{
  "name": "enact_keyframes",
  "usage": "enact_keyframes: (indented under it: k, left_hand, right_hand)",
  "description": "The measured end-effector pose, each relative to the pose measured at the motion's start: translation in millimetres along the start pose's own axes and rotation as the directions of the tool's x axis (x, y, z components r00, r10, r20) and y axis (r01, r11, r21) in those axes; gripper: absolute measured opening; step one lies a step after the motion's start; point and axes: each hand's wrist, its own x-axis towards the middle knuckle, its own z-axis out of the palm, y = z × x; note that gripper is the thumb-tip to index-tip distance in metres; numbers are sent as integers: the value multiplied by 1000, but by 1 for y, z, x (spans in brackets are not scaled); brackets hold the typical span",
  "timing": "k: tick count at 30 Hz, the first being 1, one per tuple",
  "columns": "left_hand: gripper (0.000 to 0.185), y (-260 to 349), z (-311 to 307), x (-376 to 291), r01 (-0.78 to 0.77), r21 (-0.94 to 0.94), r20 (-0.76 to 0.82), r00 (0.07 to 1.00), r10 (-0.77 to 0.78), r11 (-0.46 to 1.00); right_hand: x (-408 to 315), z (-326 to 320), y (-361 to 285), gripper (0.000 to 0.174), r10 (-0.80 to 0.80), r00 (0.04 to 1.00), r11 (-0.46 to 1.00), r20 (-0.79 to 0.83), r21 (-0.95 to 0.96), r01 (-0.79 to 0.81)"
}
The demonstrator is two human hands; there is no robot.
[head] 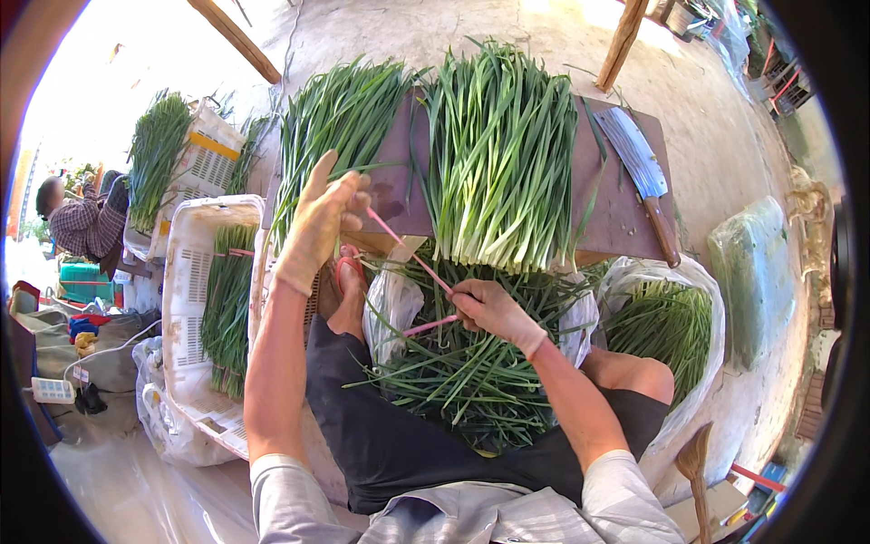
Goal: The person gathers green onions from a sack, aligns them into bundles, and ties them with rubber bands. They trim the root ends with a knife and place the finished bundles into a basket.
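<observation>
A pink strip [408, 248] runs taut between my hands. My left hand [323, 204], in a thin pale glove, has its end at the curled fingers, thumb raised, beside a smaller heap of green leafy stalks [346, 115]. My right hand [496, 309], gloved too, pinches the strip lower down, and a tail hangs off to the left. Beyond it, a thick pile of garlic chives or similar greens [503, 156] lies on a brown board [618, 217], pale cut ends towards me. Loose leaves [469, 381] fill a plastic bag between my legs.
A cleaver [635, 156] with a wooden handle lies at the board's right. Right of my knee is a plastic bag of greens [659, 326]. On the left, a white crate [187, 272] holds tied bundles [231, 306]. Farther left sits another person [85, 217] near stacked crates.
</observation>
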Motion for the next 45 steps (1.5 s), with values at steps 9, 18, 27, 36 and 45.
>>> enact_keyframes:
  k: [9, 18, 27, 36, 45]
  left_hand:
    - [82, -48, 60, 55, 64, -102, 38, 997, -60, 993]
    - [71, -81, 76, 44, 34, -324, 124, 992, 7, 946]
    - [76, -83, 76, 41, 66, -257, 162, 987, -24, 964]
    - [78, -78, 81, 39, 62, -205, 139, 990, -34, 977]
    - [67, -79, 111, 25, -30, -247, -144, 990, -6, 968]
  right_hand:
    - [32, -104, 67, 20, 53, 992, 341, -112, -932, -124]
    - [-49, -141, 8, 19, -350, 897, 722, -271, -688, 74]
    - [-76, -152, -91, 24, -106, 979, 319, -174, -938, -132]
    - [-29, -187, -130, 28, -275, 877, 186, -395, -916, -355]
    - [-78, -197, -103, 23, -120, 952, 960, -282, 213, 184]
